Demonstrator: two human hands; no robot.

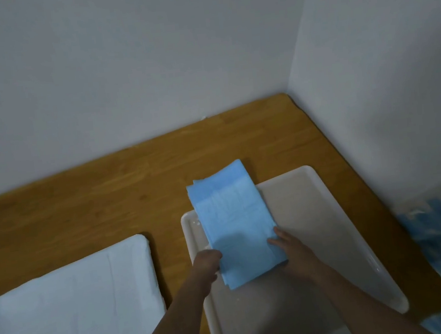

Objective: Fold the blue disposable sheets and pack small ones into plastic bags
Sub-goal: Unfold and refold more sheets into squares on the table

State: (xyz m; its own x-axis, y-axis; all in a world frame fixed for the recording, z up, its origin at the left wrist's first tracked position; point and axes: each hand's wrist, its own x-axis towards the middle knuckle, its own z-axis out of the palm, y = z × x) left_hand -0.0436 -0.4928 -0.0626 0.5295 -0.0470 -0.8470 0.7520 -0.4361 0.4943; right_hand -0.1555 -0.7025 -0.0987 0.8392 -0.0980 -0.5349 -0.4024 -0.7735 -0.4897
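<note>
A wooden table (106, 185) carries a white tray (331, 236). Left of the tray lies a white folded cloth (72, 301). Over the tray's left part, a folded blue sheet (233, 220) is held, left hand (206, 260) and right hand (291, 246) each gripping its near end.

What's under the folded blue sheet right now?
The white tray and, at the far end, the wooden table. Both hands, left and right, hold the sheet; anything directly beneath it is covered.

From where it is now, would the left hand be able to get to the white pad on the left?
Probably yes: the left hand grips the folded blue sheet, but only bare wooden table separates it from the white pad.
</note>
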